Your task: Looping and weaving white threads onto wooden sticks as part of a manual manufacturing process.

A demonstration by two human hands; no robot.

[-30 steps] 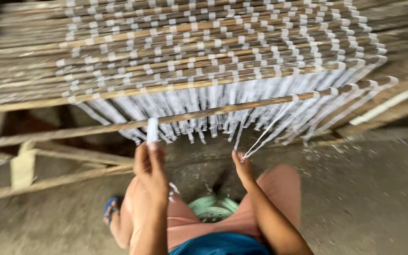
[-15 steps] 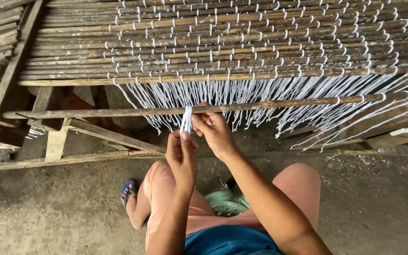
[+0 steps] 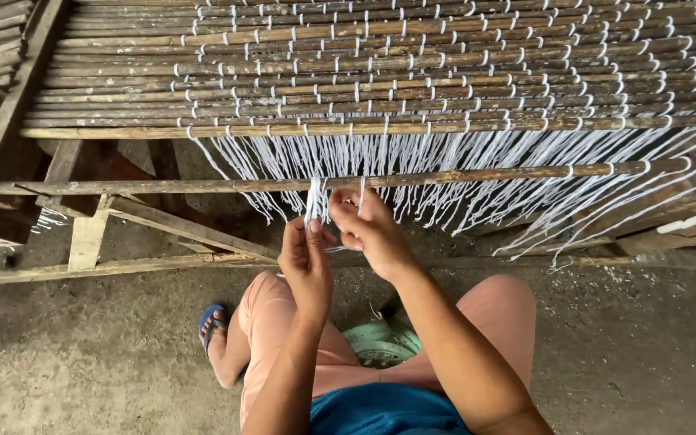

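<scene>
Head view, looking down at both hands in front of a mat of thin bamboo slats (image 3: 412, 72) bound with rows of white string.

Left hand (image 3: 306, 259): raised, fingers pinched; grip closed on a short bundle of white strings (image 3: 313, 201) that run up to the loose slat (image 3: 283, 184) lying apart from the bound mat, just below its lower edge.

Right hand (image 3: 368, 229): just beside the left hand, touching or nearly touching it; thumb and fingers closed on a white strand (image 3: 361, 193) that also reaches the loose slat. Whether the two hands share one strand cannot be told.

White string ends (image 3: 477, 173) hang in a fringe from the last bound slat, across the loose slat and below it; to the right they slant outward.

Below: person seated, knees in pink shorts (image 3: 271, 322), blue top at bottom edge. Blue sandal (image 3: 213, 318) on the left foot, on a grey concrete floor (image 3: 82, 354). A green round object (image 3: 380, 342) shows between the legs. Wooden frame rails (image 3: 90, 234) at left
</scene>
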